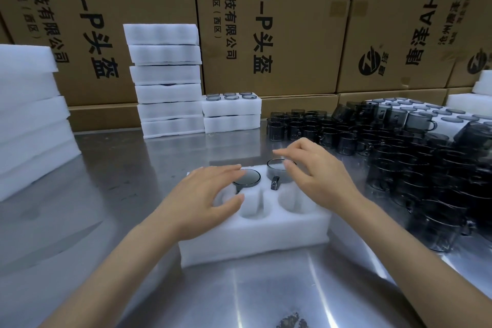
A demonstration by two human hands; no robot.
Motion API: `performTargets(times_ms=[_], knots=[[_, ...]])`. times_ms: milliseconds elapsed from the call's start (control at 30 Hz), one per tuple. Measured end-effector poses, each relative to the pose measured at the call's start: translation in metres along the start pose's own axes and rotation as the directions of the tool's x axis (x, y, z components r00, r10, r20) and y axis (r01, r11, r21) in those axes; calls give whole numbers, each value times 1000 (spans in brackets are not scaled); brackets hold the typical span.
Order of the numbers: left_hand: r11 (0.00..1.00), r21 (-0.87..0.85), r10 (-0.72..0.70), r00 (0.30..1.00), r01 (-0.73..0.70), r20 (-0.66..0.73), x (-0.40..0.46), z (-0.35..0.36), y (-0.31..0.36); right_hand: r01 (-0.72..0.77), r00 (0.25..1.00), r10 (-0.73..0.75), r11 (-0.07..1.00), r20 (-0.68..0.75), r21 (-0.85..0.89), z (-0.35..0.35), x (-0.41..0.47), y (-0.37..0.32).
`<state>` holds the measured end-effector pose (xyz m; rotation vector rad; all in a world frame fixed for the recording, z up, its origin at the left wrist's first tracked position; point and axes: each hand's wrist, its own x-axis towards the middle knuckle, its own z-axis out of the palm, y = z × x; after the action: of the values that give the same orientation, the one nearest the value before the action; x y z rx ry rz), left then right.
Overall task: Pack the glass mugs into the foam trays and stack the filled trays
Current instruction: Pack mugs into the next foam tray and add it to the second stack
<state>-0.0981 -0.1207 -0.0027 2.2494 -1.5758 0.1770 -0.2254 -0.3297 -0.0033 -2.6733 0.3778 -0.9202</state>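
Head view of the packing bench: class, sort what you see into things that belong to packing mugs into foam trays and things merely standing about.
Belongs to the job:
- foam tray at the front
- two mugs sitting in it
- left hand, right hand
- loose mugs at right
- stacked trays

Standing about:
- cardboard boxes
- steel table

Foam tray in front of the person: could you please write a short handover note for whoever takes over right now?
Left hand: open, fingers resting on the seated mug in the foam tray.
Right hand: open, fingertips on the second mug, which stands higher in its pocket, not fully down.
Done: filled trays stacked at the back, two more beside them.
Left: press the second mug home, fill the empty pockets from the loose mugs on the right, then stack this tray.
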Motion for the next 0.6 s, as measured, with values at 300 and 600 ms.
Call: performTargets(times_ms=[300, 600], knots=[[996, -60, 74, 981, -64, 177, 33, 19, 27, -81, 931, 45, 993, 363, 85, 2, -7, 5], [998, -35, 53, 988, -48, 148, 31, 26, 29, -124, 899, 69, 987, 432, 99, 5, -7, 1]])
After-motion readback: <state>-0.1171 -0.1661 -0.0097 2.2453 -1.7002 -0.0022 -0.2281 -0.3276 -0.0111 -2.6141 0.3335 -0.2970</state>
